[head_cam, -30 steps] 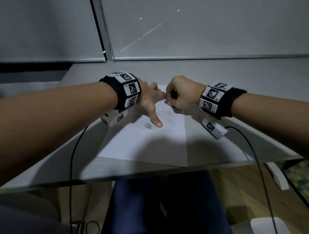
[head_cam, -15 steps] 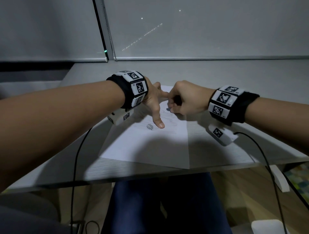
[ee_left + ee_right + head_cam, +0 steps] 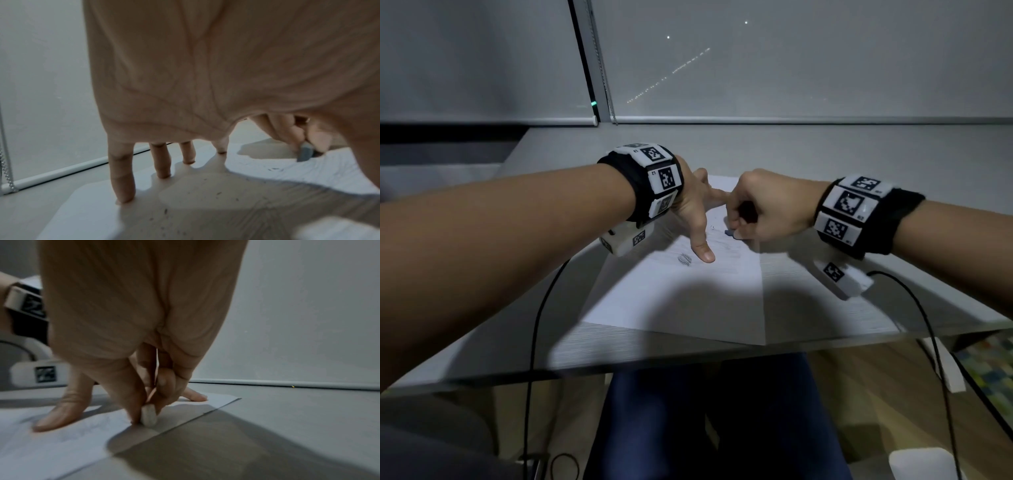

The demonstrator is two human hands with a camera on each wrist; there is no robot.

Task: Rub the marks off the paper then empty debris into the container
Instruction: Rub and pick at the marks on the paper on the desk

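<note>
A white sheet of paper (image 3: pixel 681 294) lies on the grey table (image 3: pixel 825 308). My left hand (image 3: pixel 698 219) spreads its straight fingers (image 3: pixel 123 178) on the sheet and presses it flat, thumb (image 3: pixel 703 251) pointing toward me. My right hand (image 3: pixel 760 209) pinches a small eraser (image 3: pixel 729 233) between thumb and fingers, its tip on the paper near the sheet's right edge (image 3: pixel 148 416). A dark pencil scribble (image 3: pixel 685 259) sits just left of my left thumb. Fainter pencil marks (image 3: pixel 86 430) lie near the eraser. Dark eraser crumbs (image 3: pixel 205 203) are scattered under my left palm.
A window blind with a bead chain (image 3: pixel 601 61) backs the table. Black cables (image 3: pixel 537 325) hang from both wrist units over the table's front edge. A white object (image 3: pixel 921 464) stands on the floor at lower right. The container is not identifiable in any view.
My right hand with the eraser has slid toward me and rightward down the sheet. The left hand stays pressing the paper.
</note>
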